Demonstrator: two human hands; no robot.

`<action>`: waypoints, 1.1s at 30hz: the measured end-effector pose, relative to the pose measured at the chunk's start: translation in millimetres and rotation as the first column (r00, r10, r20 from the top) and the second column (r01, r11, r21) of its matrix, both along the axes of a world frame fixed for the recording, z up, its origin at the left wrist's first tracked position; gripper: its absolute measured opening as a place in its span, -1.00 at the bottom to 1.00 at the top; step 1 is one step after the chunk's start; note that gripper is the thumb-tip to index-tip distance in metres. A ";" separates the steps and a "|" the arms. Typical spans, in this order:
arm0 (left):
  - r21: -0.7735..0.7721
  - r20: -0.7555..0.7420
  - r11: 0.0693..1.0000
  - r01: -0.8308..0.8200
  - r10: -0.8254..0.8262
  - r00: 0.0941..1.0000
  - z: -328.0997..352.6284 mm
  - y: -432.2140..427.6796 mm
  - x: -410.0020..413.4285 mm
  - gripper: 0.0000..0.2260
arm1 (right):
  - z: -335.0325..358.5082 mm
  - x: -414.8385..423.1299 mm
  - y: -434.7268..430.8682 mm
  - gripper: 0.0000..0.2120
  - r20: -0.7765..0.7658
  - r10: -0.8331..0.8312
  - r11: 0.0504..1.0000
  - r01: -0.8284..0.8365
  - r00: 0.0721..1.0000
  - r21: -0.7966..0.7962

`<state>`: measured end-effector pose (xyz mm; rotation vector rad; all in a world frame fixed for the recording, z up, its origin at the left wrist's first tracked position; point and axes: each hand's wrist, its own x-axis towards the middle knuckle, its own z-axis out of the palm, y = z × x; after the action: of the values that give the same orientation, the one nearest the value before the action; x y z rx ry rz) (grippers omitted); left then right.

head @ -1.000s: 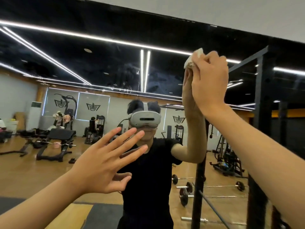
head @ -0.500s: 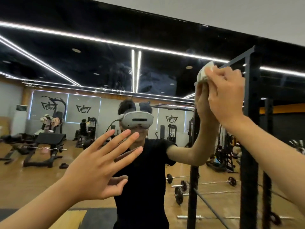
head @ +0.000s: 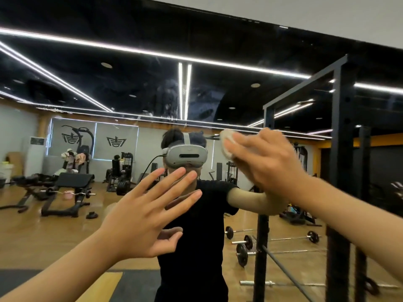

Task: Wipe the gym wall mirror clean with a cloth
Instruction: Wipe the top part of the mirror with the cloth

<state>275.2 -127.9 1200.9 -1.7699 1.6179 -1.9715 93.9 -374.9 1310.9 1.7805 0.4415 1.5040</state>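
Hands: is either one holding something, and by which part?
The right hand grips the bunched cloth, most of it hidden under the fingers. The left hand holds nothing.

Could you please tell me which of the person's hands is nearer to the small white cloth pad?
Right. The right hand grips the small white cloth pad; the left hand is spread open, lower and to its left, not touching it.

Head cam, close, facing mirror point(head: 152, 88) straight on

Bright ceiling strip lights point(head: 183, 92), motion-blurred right hand point(head: 266, 162), bowed edges.
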 end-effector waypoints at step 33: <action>0.004 0.035 0.998 -0.070 0.070 0.997 0.6 -1.1 2.1 -0.28 | -21.2 39.3 61.8 -0.70 0.333 -0.047 0.785 -0.172 0.942 0.596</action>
<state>277.4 -129.0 1201.6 -1.7554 1.5279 -1.9539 133.2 -313.1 1289.7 1.9317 -0.2057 2.1248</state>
